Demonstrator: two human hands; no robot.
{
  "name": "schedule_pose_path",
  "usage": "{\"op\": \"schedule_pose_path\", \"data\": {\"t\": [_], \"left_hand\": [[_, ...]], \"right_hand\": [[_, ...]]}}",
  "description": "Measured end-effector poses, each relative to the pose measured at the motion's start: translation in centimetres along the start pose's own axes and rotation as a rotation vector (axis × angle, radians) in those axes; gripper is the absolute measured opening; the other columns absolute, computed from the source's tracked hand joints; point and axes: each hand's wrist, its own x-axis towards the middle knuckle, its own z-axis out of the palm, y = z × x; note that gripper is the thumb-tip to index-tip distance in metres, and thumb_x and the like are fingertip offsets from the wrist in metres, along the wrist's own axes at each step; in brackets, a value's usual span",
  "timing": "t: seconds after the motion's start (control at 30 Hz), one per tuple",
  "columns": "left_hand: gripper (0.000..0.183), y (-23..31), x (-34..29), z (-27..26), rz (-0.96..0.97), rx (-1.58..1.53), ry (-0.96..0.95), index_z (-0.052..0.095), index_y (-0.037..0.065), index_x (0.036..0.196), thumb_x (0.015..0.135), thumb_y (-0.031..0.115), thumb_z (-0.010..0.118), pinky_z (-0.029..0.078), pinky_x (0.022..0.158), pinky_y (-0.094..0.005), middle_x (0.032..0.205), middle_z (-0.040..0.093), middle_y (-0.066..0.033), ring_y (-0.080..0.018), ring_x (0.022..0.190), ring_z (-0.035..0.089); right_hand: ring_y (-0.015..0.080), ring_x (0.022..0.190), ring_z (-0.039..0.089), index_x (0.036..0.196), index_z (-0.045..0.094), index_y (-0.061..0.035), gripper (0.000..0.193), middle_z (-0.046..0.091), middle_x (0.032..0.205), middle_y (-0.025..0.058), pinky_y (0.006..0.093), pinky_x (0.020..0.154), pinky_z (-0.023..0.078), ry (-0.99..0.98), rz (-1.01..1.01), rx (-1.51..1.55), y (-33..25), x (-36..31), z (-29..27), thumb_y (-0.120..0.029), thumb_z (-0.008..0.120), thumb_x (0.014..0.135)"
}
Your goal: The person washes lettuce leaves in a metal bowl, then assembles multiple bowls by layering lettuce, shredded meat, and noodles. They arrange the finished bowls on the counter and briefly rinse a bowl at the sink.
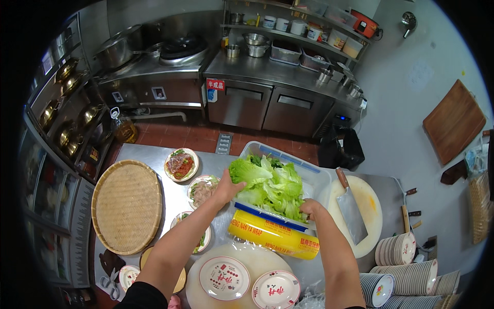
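Observation:
A bunch of green lettuce leaves (272,185) sits in and over the clear plastic bin (320,185) in the middle of the steel table. My left hand (227,188) grips the leaves at their left side, thumb on top and the other fingers mostly hidden. At the lower right of the bunch, my right hand (311,208) is closed on leaf edges by the bin's near corner. Darker greens (270,161) show at the bin's far end. Against its near side lies a yellow roll of plastic wrap (272,234).
Left of the bin are plates of food, one with red topping (181,165), and a round woven bamboo tray (127,206). A cleaver (351,213) lies on a round cutting board (374,203) at right. Two plates (225,278) are nearest me; stacked plates (404,273) stand lower right.

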Motion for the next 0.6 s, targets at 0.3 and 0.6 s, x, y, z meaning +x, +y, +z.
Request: {"op": "schedule_pose_path", "data": {"t": [0.3,0.6], "left_hand": [[0.064,0.0,-0.6,0.5,-0.081,-0.057,-0.035,0.034,-0.006,0.128,0.081,0.014,0.071,0.045,0.093,-0.0326,0.119,0.055,-0.0203,-0.0240,0.110,0.054],[0.055,1.0,-2.1,-0.4,0.150,0.225,0.252,0.043,-0.003,0.122,0.076,0.009,0.070,0.040,0.096,-0.0420,0.116,0.050,-0.0243,-0.0395,0.111,0.048]], "right_hand": [[0.0329,0.085,0.068,0.094,0.068,0.0021,0.024,0.067,0.097,0.0227,0.0407,0.071,0.057,0.415,-0.225,-0.930,-5.4,-4.7,-10.3,-0.004,0.064,0.071],[0.0259,0.086,0.067,0.125,0.053,-0.0060,0.052,0.065,0.101,0.0108,0.0401,0.070,0.056,0.173,-0.278,-0.076,-13.5,-14.6,-12.5,0.001,0.064,0.075]]}}
